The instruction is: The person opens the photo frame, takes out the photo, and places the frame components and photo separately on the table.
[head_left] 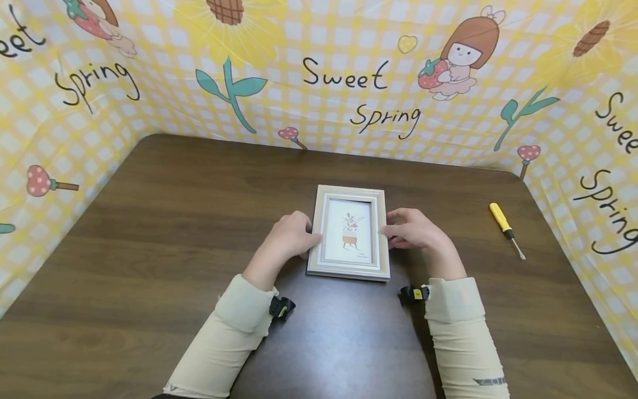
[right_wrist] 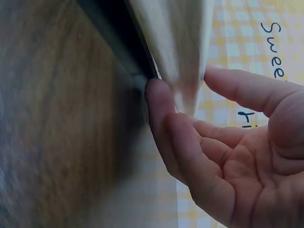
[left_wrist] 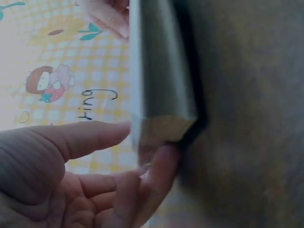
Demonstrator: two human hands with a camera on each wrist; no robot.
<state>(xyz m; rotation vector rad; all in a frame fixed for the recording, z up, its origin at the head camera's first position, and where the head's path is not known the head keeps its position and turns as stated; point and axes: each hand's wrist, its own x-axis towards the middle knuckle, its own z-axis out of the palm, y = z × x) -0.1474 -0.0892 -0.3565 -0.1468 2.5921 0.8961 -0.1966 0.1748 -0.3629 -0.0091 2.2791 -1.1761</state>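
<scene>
A cream picture frame (head_left: 349, 271) lies face up between both hands near the table's middle, with a print (head_left: 350, 230) of a potted plant behind its window. My left hand (head_left: 291, 237) grips the frame's left edge, thumb on the front, fingers at the side and underneath. On the opposite edge, my right hand (head_left: 412, 228) pinches the frame between thumb and fingers. The left wrist view shows the frame's pale side (left_wrist: 164, 71) above a dark strip. From the right wrist, fingertips (right_wrist: 160, 95) reach the frame's lower edge. Whether it is fully off the table I cannot tell.
A screwdriver (head_left: 500, 219) with a yellow and black handle lies to the right on the brown wooden table (head_left: 174, 210), its tip toward the near right. A yellow checked cloth (head_left: 339, 33) with printed drawings stands around the table's back and sides.
</scene>
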